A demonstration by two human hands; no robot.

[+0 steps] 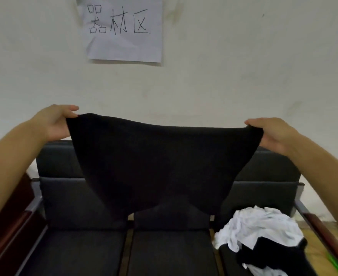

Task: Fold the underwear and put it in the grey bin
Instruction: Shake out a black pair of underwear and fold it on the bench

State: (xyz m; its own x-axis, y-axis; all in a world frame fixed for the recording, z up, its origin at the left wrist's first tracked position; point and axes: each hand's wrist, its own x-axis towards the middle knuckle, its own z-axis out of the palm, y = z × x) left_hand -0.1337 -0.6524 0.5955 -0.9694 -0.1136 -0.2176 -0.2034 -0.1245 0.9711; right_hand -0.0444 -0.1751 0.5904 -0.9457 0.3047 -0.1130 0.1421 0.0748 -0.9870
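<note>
Head view: a pair of black underwear (pixel 160 162) hangs stretched in the air between two raised hands. It is plain, dark and matte, widest along its top edge, which sags slightly in the middle, and it narrows downward to a curved notch at the bottom. The left hand (pixel 54 122) pinches the top left corner between thumb and curled fingers; the right hand (pixel 271 134) pinches the top right corner the same way. The hands are well apart. Below and behind the hands stands a dark cushioned sofa (pixel 80 206). Below the right hand, a crumpled heap of white and black clothes (pixel 261 234) lies on the seat. Above the hands, a paper sign (pixel 124 28) with handwriting hangs on the pale wall.
</note>
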